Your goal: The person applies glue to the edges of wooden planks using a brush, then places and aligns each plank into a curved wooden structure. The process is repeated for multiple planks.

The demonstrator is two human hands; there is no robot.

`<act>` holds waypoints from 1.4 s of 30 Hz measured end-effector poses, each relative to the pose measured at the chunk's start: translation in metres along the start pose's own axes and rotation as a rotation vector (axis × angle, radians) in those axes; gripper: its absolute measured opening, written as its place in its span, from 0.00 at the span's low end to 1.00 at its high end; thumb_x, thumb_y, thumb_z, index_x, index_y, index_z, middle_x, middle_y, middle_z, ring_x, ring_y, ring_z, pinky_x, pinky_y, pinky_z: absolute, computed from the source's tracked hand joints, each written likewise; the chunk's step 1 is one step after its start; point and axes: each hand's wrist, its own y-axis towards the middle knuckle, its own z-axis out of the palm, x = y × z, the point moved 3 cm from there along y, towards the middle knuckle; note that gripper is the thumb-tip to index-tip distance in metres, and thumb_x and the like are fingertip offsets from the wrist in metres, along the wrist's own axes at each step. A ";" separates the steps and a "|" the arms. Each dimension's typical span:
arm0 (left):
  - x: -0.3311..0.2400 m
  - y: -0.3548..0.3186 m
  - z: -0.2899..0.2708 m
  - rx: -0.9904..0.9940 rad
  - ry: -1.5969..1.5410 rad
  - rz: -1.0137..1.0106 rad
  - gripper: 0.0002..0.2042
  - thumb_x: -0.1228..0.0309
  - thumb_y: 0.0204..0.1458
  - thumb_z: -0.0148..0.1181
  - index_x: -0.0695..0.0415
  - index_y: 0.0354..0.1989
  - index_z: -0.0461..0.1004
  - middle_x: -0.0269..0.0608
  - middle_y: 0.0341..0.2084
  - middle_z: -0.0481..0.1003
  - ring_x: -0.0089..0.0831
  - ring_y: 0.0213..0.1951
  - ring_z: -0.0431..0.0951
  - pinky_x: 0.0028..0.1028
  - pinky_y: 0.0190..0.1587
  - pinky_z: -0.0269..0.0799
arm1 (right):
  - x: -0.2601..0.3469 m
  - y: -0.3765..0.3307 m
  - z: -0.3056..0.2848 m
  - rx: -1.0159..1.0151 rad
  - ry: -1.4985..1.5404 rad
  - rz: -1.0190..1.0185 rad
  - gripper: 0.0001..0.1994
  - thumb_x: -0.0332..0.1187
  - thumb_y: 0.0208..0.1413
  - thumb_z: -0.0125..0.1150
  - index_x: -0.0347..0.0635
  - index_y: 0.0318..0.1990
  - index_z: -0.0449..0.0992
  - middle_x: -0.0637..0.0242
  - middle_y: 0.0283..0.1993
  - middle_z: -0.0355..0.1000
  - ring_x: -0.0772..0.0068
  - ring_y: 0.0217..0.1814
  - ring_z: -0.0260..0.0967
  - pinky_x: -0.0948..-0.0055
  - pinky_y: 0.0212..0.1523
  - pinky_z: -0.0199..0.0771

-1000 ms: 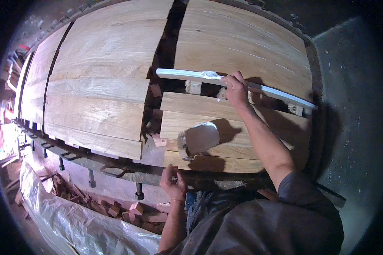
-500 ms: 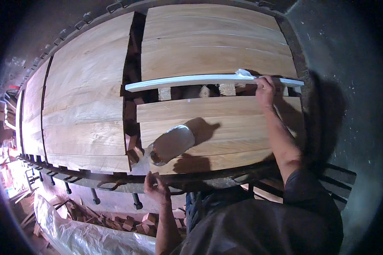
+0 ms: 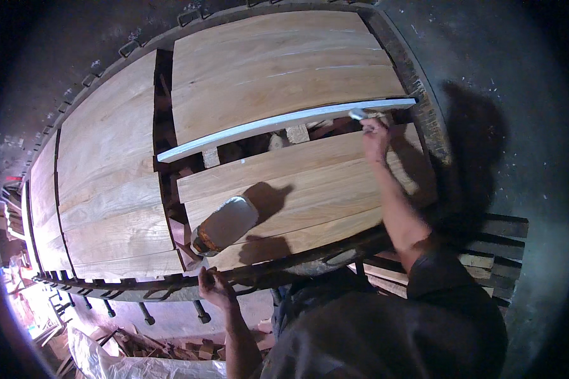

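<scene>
Container (image 3: 227,222) between left hand (image 3: 217,289) and strip (image 3: 287,120)

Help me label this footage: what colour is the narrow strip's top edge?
The top edge looks bluish white in the head view.

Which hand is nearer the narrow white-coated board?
Right. The right hand is just beside the narrow white-coated board; the left hand is farther off, by the metal front rail.

The shirt (image 3: 392,325) is near black, loose and softly creased, with a short, wide right sleeve (image 3: 449,278) ending around the elbow. Dark trousers (image 3: 310,295) show past its front edge — and the left hand (image 3: 216,288), right hand (image 3: 376,140) and both forearms (image 3: 398,205) are bare.
</scene>
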 end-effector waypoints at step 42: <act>0.022 0.347 0.083 0.467 -0.077 -0.223 0.34 0.61 0.60 0.50 0.62 0.70 0.45 0.55 0.66 0.57 0.41 0.62 0.65 0.35 0.56 0.67 | -0.238 0.083 -0.099 0.056 -0.085 0.555 0.25 0.27 0.50 0.65 0.42 0.59 0.69 0.61 0.54 0.70 0.70 0.56 0.67 0.70 0.51 0.73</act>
